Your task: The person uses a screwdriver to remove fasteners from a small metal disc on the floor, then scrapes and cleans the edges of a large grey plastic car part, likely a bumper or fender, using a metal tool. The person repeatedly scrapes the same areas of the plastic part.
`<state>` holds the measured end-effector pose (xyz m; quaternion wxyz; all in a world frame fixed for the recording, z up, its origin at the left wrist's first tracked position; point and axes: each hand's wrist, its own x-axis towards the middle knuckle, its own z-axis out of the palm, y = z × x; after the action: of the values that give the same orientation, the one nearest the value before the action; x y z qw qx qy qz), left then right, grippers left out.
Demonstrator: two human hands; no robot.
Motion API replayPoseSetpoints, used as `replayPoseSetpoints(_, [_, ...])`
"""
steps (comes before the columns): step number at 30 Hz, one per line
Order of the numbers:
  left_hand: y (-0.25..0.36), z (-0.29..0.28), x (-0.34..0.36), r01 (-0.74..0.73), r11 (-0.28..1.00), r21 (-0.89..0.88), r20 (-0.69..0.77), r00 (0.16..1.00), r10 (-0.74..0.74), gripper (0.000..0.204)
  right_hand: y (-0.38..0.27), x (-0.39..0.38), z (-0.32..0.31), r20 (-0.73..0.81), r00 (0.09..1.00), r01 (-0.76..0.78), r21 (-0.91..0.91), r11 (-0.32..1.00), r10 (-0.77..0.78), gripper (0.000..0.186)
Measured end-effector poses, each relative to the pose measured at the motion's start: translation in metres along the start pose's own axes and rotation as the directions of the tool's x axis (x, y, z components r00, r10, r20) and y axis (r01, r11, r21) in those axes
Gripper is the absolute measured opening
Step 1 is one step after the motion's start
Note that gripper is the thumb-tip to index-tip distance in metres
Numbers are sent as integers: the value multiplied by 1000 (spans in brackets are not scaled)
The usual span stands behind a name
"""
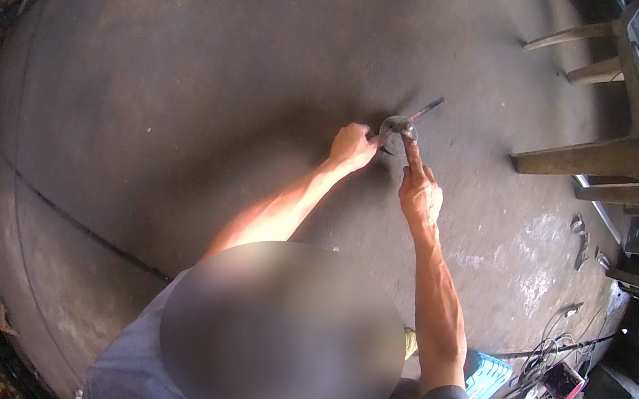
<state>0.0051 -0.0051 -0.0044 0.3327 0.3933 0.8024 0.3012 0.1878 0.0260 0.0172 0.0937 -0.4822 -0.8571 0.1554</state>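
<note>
Round grey part (pixel 389 134) too small for detail, person (pixel 139 342) partly blurred

It looks like a workshop; stained bare floor (pixel 194 40) and tangled cables (pixel 539 360) show it

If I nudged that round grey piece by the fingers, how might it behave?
The round grey piece looks metallic, so it would probably feel stiff and fairly heavy. Its circular outline suggests it might roll on edge. Its height is unclear from above.
</note>
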Motion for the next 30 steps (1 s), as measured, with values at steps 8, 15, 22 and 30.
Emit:
replayPoseSetpoints(8, [1,-1,-6,5,1000,19,-3,1000,-5,29,1,-10,4,-31,999,-17,-12,1000,16,60])
replayPoseSetpoints(15, [1,-2,-6,65,995,-75,1,998,-65,29,-3,-8,0,-1,1000,22,-71,997,-22,58])
replayPoseSetpoints(22, [2,2,-4,28,997,-70,-49,998,-32,24,2,-6,2,49,997,66,-123,990,-60,56])
replayPoseSetpoints(30, [-4,9,0,6,999,-49,-75,997,-9,22,-3,-4,2,-34,999,-9,-73,997,7,58])
